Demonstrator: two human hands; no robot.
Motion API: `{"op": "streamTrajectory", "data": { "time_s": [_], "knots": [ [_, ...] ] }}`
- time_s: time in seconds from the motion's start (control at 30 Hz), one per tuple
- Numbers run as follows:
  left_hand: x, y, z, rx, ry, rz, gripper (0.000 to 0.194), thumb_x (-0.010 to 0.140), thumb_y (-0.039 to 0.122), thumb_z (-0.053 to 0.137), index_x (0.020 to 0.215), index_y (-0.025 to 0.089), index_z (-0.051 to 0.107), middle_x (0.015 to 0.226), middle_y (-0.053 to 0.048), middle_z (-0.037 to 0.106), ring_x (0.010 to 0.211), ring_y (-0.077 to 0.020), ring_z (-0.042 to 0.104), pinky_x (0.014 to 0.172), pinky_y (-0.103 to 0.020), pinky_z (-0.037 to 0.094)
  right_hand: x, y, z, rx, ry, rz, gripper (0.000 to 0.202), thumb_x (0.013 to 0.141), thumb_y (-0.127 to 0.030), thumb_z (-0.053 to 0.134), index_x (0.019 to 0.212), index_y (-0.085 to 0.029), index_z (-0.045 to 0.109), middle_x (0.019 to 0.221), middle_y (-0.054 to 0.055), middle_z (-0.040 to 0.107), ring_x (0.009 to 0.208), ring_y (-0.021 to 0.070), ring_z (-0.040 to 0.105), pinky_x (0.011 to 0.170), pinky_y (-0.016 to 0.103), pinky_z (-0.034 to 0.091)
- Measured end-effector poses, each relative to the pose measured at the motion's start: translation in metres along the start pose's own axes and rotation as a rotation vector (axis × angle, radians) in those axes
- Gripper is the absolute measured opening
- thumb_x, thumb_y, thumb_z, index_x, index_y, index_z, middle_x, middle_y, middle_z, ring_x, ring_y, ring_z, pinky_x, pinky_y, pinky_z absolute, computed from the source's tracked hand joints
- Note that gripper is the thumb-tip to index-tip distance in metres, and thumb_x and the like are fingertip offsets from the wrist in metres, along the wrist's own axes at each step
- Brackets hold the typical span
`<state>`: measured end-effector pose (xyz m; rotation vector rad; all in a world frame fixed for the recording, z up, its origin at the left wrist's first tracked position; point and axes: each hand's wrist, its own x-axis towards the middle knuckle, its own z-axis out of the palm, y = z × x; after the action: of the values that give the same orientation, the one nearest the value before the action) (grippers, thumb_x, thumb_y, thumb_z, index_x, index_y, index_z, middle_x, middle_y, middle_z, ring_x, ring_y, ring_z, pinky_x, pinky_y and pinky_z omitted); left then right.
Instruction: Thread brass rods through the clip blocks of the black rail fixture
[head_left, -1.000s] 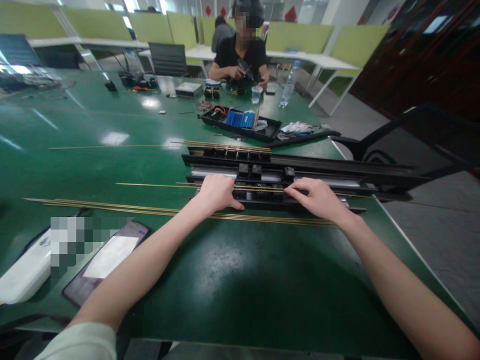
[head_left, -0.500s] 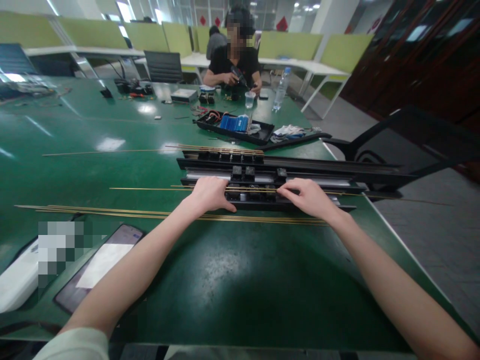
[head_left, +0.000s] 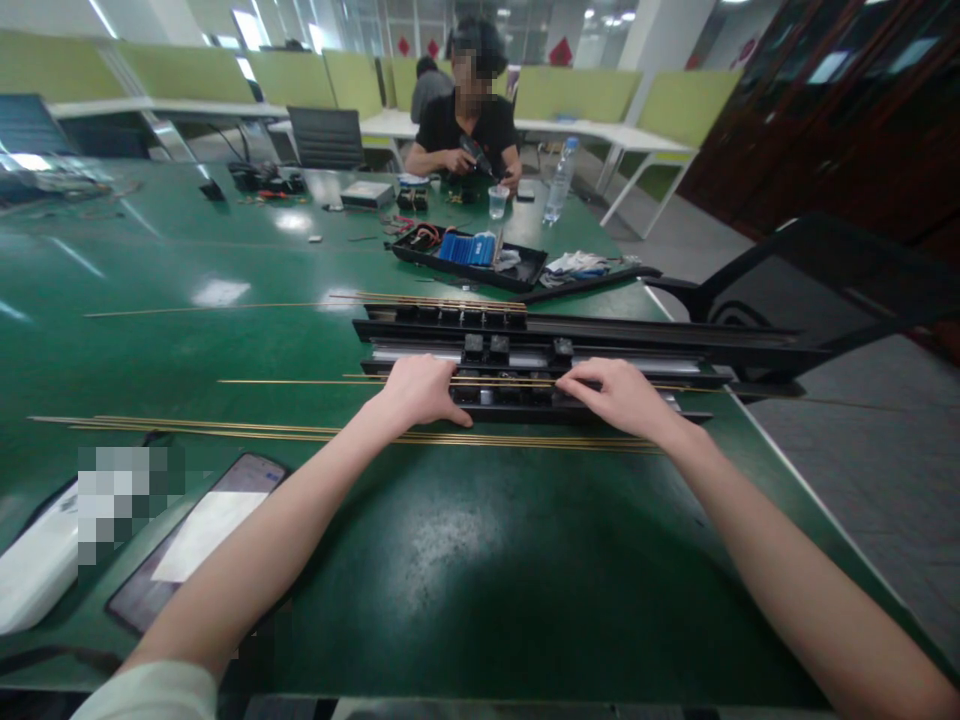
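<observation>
We see a phone (head_left: 199,530) left of the front black rail (head_left: 517,412). Our left hand (head_left: 424,388) sits over the rail's left part, thumb out, but we can't tell if its fingers grip. Our right hand (head_left: 611,393) pinches a thin gold rod (head_left: 525,384) over the rail's middle

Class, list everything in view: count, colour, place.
Table: one, green, foreground
Rails: several, black, centre
Rods: several, gold, along rails
Blocks: several, black, among rails
Phone: one, dark, near left
Object: one, white, left of phone
Tray: one, black, beyond rails
Part: one, blue, in tray
Cloth: one, whitish, right of tray
Cup: one, clear, far side
Bottle: one, clear, right of cup
Small parts: many, mixed, far
Chairs: several, dark, behind and right
Partitions: several, green, background
Cabinet: one, brown, right
People: two, black and grey tops, background
Left hand: one, bare, over rails
Right hand: one, bare, pinching a rod
</observation>
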<state>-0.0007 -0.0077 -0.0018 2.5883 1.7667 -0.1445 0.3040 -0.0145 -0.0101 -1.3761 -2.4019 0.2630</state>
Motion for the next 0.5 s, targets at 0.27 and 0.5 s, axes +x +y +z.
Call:
{"op": "streamTrajectory", "data": {
  "time_s": [0.27,0.5],
  "knots": [
    [0.0018,-0.0006,0.0016,0.0,0.018,0.016,0.076,0.058,0.081,0.068,0.1,0.018,0.068,0.1,-0.015,0.075,0.094,-0.0359,0.071,0.076,-0.038,0.053,0.0003,-0.0005,-0.0025,0.005,-0.008,0.015,0.032,0.096,-0.042,0.053,0.087,-0.023,0.077,0.09,0.005,0.079,0.085,0.0253,0.071,0.074,0.035,0.05],
    [0.0019,-0.0007,0.0011,0.0,0.014,0.023,0.076,0.059,0.081,0.067,0.101,0.018,0.068,0.099,-0.016,0.075,0.094,-0.0361,0.071,0.076,-0.039,0.053,-0.0008,0.0055,-0.0057,0.028,-0.03,0.003,0.031,0.095,-0.041,0.053,0.087,-0.023,0.077,0.091,0.004,0.079,0.084,0.0244,0.071,0.075,0.034,0.051]
  ]
}}
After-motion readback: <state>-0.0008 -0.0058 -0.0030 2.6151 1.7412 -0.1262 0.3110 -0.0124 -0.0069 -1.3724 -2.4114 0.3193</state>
